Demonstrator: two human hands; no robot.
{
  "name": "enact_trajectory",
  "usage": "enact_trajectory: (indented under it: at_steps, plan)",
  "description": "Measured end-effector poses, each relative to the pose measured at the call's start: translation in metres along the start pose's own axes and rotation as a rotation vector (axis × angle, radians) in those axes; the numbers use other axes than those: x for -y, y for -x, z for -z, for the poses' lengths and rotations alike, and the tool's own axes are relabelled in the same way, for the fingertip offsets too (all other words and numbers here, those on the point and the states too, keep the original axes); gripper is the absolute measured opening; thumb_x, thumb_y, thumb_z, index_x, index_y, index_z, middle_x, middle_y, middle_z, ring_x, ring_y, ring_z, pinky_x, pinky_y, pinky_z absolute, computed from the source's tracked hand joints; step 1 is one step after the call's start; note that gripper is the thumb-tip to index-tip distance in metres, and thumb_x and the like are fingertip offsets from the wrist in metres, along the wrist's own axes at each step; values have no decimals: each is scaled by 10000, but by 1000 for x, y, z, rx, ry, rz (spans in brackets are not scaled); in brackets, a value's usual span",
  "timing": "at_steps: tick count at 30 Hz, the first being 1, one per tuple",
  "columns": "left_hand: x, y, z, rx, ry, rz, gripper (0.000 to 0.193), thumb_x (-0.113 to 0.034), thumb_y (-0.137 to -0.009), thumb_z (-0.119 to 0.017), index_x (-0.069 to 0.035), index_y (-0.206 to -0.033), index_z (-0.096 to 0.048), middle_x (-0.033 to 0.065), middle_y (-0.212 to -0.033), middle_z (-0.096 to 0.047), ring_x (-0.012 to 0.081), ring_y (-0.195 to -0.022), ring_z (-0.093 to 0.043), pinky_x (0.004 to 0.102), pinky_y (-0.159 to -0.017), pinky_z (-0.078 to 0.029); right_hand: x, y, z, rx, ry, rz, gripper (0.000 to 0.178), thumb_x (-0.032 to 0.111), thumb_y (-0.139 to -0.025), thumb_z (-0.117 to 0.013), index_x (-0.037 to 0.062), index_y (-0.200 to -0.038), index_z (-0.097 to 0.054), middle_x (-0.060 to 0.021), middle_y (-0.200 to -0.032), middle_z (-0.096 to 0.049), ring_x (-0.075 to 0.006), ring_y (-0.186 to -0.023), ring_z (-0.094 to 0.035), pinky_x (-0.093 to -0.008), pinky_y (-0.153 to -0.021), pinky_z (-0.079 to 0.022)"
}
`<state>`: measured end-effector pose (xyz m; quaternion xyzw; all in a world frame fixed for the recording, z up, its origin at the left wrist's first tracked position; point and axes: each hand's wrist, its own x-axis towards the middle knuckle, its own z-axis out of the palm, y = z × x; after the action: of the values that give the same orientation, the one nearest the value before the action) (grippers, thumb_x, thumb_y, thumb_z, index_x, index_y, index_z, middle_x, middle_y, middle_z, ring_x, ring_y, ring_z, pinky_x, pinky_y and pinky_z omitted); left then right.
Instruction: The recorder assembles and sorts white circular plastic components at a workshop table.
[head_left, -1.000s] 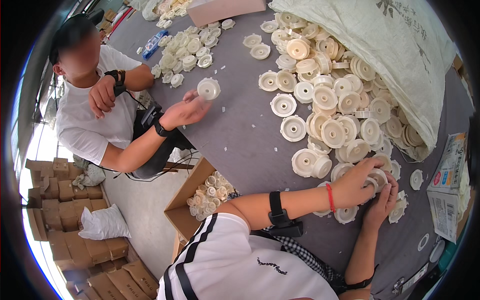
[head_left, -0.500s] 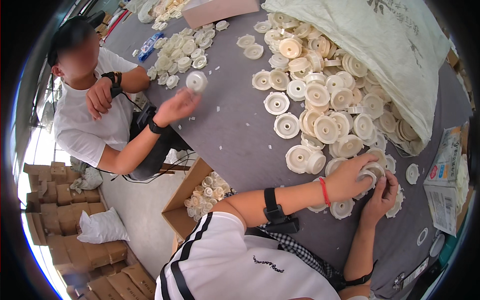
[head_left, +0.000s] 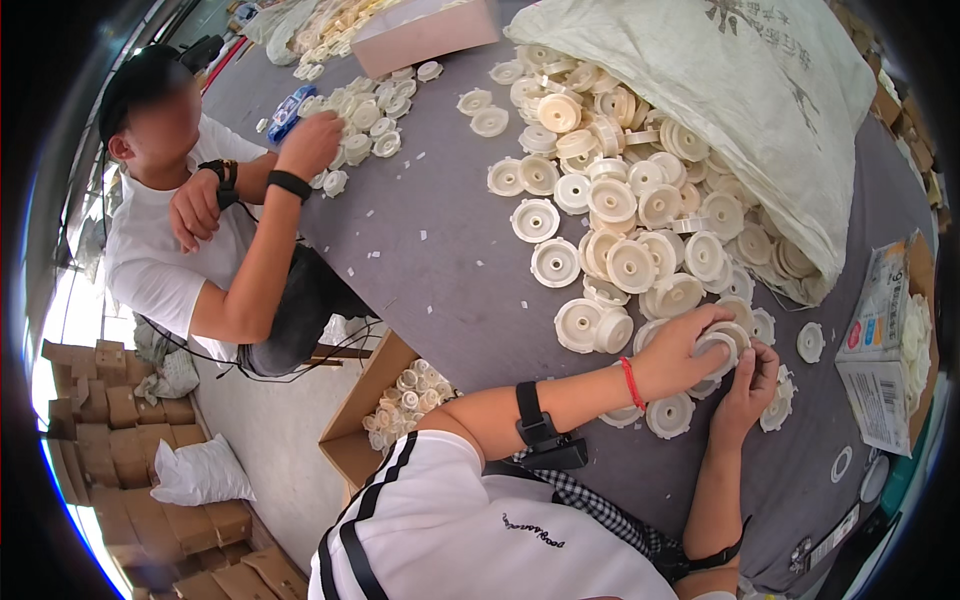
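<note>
A cream-white plastic wheel (head_left: 733,341) with a raised rim is gripped by my left hand (head_left: 672,354), its thumb laid across the wheel's face. From the near right, my right hand (head_left: 742,396) meets the same wheel's edge with thumb and curled fingers. Part of the rim is hidden behind the fingers. Under and around both hands lie more of these wheels, such as a notched one (head_left: 670,414) below my left wrist. Beyond them spreads a large heap of wheels (head_left: 631,264), some flat, some tilted on each other.
A white woven sack (head_left: 700,70) spills the heap onto the grey-covered table (head_left: 440,240). At the right stands a carton (head_left: 875,350) holding white parts. An open cardboard box (head_left: 345,430) of small parts stands below the table edge. A co-worker (head_left: 180,260) reaches into a smaller pile (head_left: 385,115).
The co-worker's hand, which held up a white disc, has moved away to the smaller pile. My hands keep hold of the wheel, now tilted slightly differently. The whole view has shifted a little.
</note>
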<state>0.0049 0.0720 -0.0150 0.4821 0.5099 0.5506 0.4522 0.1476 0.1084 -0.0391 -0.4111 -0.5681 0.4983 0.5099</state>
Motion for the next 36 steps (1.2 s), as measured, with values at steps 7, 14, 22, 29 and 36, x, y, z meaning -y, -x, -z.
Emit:
enact_trajectory:
  at_steps: [7, 14, 22, 29, 36]
  plan:
    - [3, 1, -2, -21, -44, -44, 440, -182, -826, -590, 18, -1199, -472, 135, -1136, -550, 217, -1067, -537, 317, -906, -419, -4, -2, 1, 37, -4, -67, 134, 137, -945, -465, 12, -976, -501, -38, -910, -539, -88, -839, -498, -229, -763, -404]
    - [-2, 1, 0, 8, -86, -39, 493, -216, -817, -621, 14, -1219, -452, 142, -1188, -517, 226, -1117, -505, 320, -941, -397, -11, -2, 4, 47, 0, -55, 146, 156, -960, -429, 22, -947, -486, -29, -894, -525, -88, -832, -483, -239, -766, -400]
    - [0, 2, -3, 27, 4, 31, 511, -171, -798, -639, 7, -1233, -437, 131, -1154, -529, 221, -1081, -518, 321, -919, -409, -1, 1, -2, -16, -52, -93, 204, 212, -979, -403, 35, -915, -482, -5, -852, -485, -76, -803, -448, -224, -743, -381]
    - [-4, 2, -2, 22, -46, 6, 488, -148, -795, -629, 3, -1222, -447, 131, -1130, -541, 214, -1034, -539, 318, -876, -427, 0, -2, 0, 1, -70, -133, 197, 215, -976, -417, 45, -894, -476, 12, -823, -467, -63, -777, -430, -219, -710, -372]
    - [-6, 3, -2, 23, -23, 21, 485, -147, -792, -627, 3, -1216, -447, 129, -1070, -566, 203, -956, -567, 304, -806, -452, 2, -3, -3, -9, -82, -142, 183, 211, -971, -424, 52, -891, -467, 20, -810, -440, -61, -770, -421, -214, -701, -364]
